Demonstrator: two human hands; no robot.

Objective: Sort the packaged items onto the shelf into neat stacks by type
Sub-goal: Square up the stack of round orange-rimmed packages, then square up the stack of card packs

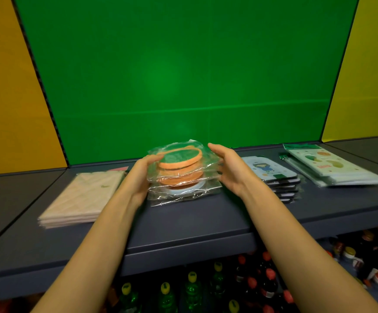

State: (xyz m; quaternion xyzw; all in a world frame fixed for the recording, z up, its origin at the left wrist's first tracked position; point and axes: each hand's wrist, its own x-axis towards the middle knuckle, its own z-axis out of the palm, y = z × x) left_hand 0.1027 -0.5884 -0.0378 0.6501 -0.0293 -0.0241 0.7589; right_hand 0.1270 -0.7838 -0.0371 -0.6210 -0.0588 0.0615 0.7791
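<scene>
On the shelf (183, 222), hands (141, 177) (230, 170) flank the wrapped pad stack (181, 171).

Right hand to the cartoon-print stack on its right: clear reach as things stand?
Probably yes. The right hand is open beside the round-pad stack, gripping nothing, and the cartoon-print stack lies just to its right on the shelf, top uncovered, nothing between them.

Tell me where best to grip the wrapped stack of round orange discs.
By its left and right sides, left hand and right hand pressing inward low on the stack of round orange discs: the loose, glossy wrappers likely slide apart.
</scene>
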